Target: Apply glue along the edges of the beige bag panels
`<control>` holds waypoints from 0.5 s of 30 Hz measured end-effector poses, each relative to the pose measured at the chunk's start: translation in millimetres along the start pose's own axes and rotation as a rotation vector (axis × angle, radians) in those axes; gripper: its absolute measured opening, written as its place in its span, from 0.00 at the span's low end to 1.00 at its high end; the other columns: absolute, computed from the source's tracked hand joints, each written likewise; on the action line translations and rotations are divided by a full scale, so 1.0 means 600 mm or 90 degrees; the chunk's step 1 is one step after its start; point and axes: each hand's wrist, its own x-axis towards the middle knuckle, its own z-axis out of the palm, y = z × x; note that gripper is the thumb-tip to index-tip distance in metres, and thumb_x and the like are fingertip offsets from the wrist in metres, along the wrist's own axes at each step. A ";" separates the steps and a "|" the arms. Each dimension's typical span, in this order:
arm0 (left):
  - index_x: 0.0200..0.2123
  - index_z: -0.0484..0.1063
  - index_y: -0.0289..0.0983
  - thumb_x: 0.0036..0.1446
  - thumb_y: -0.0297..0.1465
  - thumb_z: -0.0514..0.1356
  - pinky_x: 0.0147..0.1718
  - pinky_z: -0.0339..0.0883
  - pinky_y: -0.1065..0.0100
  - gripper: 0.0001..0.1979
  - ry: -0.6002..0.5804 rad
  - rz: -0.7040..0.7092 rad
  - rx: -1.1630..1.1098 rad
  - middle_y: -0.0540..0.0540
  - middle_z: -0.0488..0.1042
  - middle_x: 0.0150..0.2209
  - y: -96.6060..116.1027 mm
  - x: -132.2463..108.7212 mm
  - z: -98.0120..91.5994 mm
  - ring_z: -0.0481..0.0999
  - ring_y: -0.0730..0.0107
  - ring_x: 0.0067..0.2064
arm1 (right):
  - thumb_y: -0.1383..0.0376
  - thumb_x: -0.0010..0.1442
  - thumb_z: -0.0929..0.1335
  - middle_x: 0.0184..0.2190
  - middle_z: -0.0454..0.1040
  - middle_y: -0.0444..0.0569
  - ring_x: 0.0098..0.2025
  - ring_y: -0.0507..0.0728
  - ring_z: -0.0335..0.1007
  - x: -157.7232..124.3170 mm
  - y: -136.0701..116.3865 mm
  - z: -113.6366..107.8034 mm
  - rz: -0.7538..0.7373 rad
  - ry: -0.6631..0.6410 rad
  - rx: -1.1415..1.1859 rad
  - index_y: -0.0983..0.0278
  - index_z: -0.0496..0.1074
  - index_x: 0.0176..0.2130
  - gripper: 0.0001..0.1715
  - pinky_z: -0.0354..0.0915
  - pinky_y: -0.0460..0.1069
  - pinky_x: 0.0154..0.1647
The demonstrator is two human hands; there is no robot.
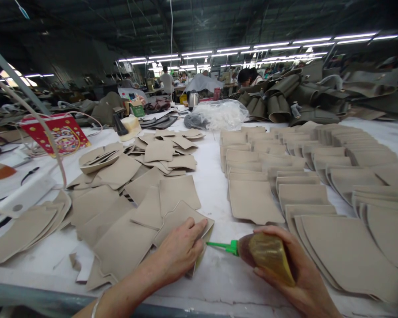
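Observation:
My left hand [178,248] grips a beige leather piece [181,213] near the table's front edge, fingers across its top and the thumb hidden. One edge of that piece is lifted, showing a yellowish underside. In my right hand [303,276] is a glue bottle [267,255], tilted on its side and partly filled with amber liquid. Its thin green nozzle [223,245] points left, with the tip at or very near the lifted edge; contact is hard to make out. Under and beside my left hand lies a loose heap of beige pieces [128,236].
Overlapping rows of beige pieces [346,247] cover the table's right side. At the left are a red printed bag [56,134], a white device [24,196] and a hanging cord. A clear plastic bag [220,114] and dark leather items [287,95] sit at the back. People work farther off.

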 end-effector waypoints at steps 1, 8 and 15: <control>0.60 0.57 0.48 0.61 0.32 0.42 0.45 0.64 0.64 0.24 -0.002 -0.001 0.003 0.46 0.66 0.42 0.000 0.000 0.000 0.72 0.64 0.42 | 0.59 0.56 0.72 0.48 0.67 0.47 0.49 0.58 0.67 0.001 0.000 -0.002 -0.004 0.007 -0.015 0.55 0.61 0.52 0.28 0.64 0.45 0.48; 0.61 0.55 0.50 0.61 0.31 0.42 0.44 0.63 0.65 0.25 -0.002 0.004 0.008 0.47 0.66 0.42 -0.002 0.002 0.003 0.72 0.66 0.41 | 0.58 0.55 0.72 0.48 0.68 0.47 0.49 0.58 0.68 0.008 -0.008 0.000 -0.023 -0.035 0.027 0.54 0.60 0.52 0.28 0.66 0.46 0.46; 0.60 0.57 0.52 0.62 0.32 0.42 0.43 0.63 0.67 0.24 -0.006 0.005 -0.002 0.47 0.66 0.41 -0.001 0.002 0.001 0.72 0.66 0.40 | 0.58 0.57 0.72 0.48 0.65 0.46 0.48 0.57 0.66 0.036 0.017 -0.007 0.005 0.043 -0.002 0.55 0.60 0.52 0.27 0.63 0.47 0.48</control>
